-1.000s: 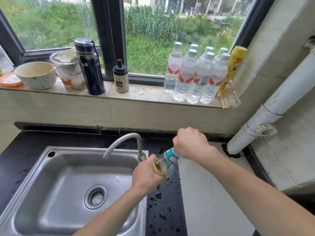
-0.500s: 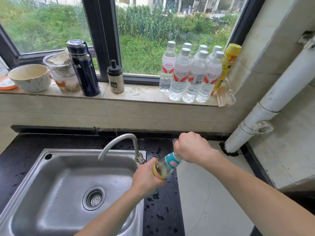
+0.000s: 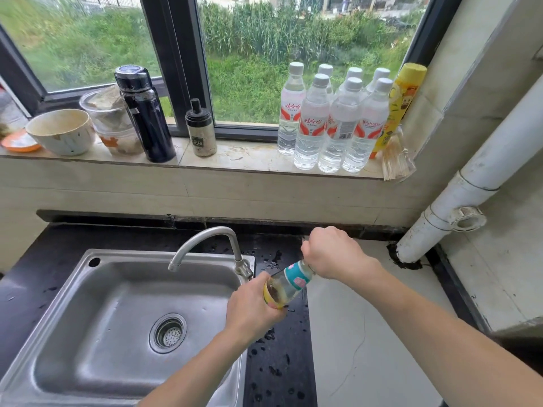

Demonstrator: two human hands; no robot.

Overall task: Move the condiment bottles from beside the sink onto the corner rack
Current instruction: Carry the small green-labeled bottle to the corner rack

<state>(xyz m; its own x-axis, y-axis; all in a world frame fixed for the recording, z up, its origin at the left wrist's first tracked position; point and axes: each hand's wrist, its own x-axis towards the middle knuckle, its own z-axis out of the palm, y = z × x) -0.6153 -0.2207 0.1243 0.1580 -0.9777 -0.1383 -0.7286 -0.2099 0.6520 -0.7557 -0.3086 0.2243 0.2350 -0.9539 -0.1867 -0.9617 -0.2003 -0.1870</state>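
Observation:
A small clear condiment bottle [image 3: 286,284] with a teal and pink label and pale yellow liquid is held tilted over the wet black counter, just right of the sink [image 3: 88,324]. My left hand [image 3: 252,312] grips its lower body. My right hand [image 3: 332,254] is closed over its neck and cap, which are hidden. No corner rack is in view.
The faucet [image 3: 205,242] arches over the sink beside my left hand. On the windowsill stand several water bottles [image 3: 332,121], a yellow bottle [image 3: 402,101], a small shaker jar [image 3: 201,130], a dark flask [image 3: 145,113] and bowls [image 3: 61,132]. A white pipe [image 3: 470,186] slants down at right.
Both hands and the bottle stay together in nearly the same place. The view has shifted slightly between frames.

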